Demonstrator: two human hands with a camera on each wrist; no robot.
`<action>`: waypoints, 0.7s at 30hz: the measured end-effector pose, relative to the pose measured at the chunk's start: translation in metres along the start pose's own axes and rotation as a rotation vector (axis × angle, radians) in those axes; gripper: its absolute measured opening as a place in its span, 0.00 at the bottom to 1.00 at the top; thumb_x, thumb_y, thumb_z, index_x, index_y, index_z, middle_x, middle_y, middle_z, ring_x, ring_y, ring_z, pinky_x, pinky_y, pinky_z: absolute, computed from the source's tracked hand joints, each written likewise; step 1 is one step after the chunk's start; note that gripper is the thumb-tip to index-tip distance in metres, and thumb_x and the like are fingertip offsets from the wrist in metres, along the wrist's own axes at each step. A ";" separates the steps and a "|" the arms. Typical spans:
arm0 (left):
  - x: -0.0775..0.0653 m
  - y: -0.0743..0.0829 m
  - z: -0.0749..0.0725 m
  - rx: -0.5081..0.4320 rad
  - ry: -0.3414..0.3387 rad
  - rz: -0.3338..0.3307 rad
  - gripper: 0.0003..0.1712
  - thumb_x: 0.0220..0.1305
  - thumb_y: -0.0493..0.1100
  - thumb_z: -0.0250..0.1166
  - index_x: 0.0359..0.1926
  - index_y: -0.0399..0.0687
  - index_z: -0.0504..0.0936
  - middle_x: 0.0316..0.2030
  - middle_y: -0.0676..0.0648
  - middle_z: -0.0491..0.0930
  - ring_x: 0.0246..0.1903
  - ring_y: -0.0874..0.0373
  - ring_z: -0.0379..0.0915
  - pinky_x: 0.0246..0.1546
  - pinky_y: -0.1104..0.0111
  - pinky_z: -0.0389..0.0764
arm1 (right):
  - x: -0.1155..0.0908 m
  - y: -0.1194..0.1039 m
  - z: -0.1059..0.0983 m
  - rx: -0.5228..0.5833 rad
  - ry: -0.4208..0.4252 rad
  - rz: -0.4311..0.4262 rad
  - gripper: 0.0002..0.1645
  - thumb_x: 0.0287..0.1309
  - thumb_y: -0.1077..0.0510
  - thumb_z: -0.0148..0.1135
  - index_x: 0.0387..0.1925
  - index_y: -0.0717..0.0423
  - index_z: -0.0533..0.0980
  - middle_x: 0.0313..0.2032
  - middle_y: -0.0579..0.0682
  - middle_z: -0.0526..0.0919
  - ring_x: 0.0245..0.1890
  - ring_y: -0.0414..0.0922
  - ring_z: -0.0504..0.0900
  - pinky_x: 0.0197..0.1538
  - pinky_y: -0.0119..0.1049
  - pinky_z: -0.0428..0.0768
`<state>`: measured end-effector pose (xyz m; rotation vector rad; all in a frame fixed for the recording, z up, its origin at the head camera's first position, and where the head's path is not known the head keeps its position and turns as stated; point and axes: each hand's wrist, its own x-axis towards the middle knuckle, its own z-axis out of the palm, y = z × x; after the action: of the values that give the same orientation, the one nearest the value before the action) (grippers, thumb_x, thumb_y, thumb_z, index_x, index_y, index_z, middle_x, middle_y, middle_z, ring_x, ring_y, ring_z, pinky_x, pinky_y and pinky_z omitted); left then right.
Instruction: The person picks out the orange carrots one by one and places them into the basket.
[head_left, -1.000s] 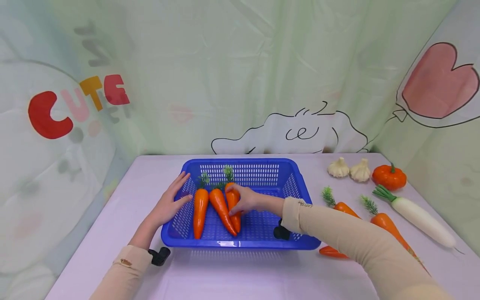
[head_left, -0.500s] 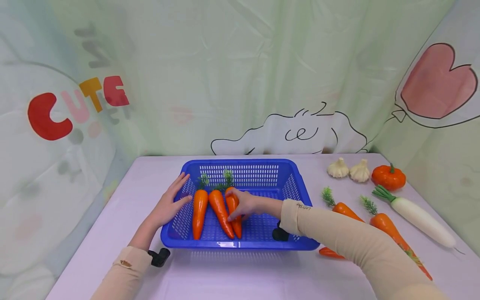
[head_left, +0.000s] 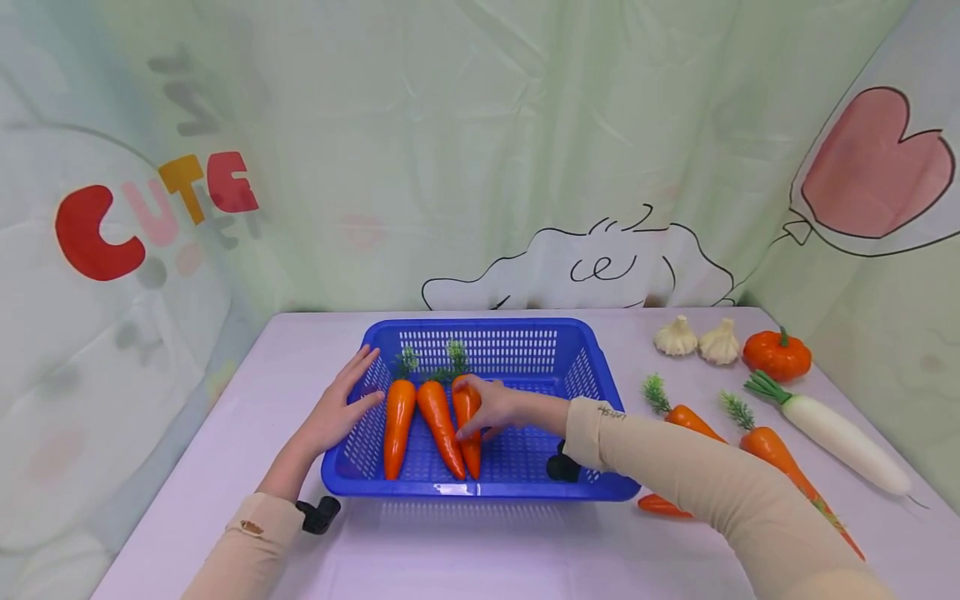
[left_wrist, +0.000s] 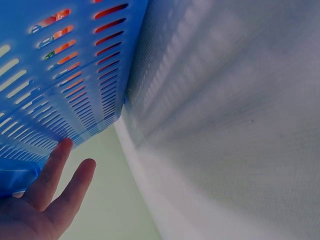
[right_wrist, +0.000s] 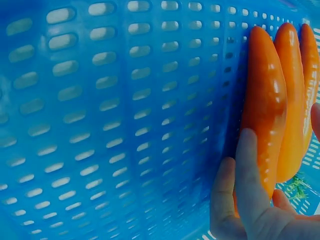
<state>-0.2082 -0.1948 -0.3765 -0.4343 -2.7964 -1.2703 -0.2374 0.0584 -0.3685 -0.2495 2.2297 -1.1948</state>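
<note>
Three orange carrots with green tops lie side by side in the blue plastic basket (head_left: 525,490): a left carrot (head_left: 399,429), a middle carrot (head_left: 440,425) and a right carrot (head_left: 467,408). My right hand (head_left: 495,408) reaches into the basket and holds the right carrot, fingers and thumb on either side of it. In the right wrist view, fingertips lie along the flank of this carrot (right_wrist: 265,100), with the other two beyond it. My left hand (head_left: 337,408) lies at the basket's left rim with its fingers spread; in the left wrist view two straight fingers (left_wrist: 75,185) show beside the slotted wall (left_wrist: 75,80).
Right of the basket lie two more carrots (head_left: 780,454) and a white radish (head_left: 847,442). An orange tip (head_left: 663,506) shows under the right sleeve. Two garlic bulbs (head_left: 677,337) and a small pumpkin (head_left: 777,355) stand at the back right. A printed curtain (head_left: 480,167) hangs behind the table.
The right carrot has shifted slightly toward the basket's front, and its tip has swung a little. My right hand moved down slightly with it. My left hand has stayed at the rim.
</note>
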 end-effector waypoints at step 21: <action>0.000 -0.001 0.002 -0.015 0.006 0.000 0.37 0.63 0.43 0.56 0.70 0.49 0.51 0.70 0.43 0.43 0.67 0.40 0.39 0.58 0.38 0.49 | -0.031 -0.011 -0.035 0.046 -0.009 -0.094 0.43 0.48 0.63 0.68 0.63 0.53 0.56 0.61 0.69 0.54 0.52 0.60 0.70 0.44 0.50 0.78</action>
<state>-0.2080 -0.1941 -0.3785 -0.4297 -2.7836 -1.2914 -0.2338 0.0898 -0.3316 -0.3433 2.2015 -1.2900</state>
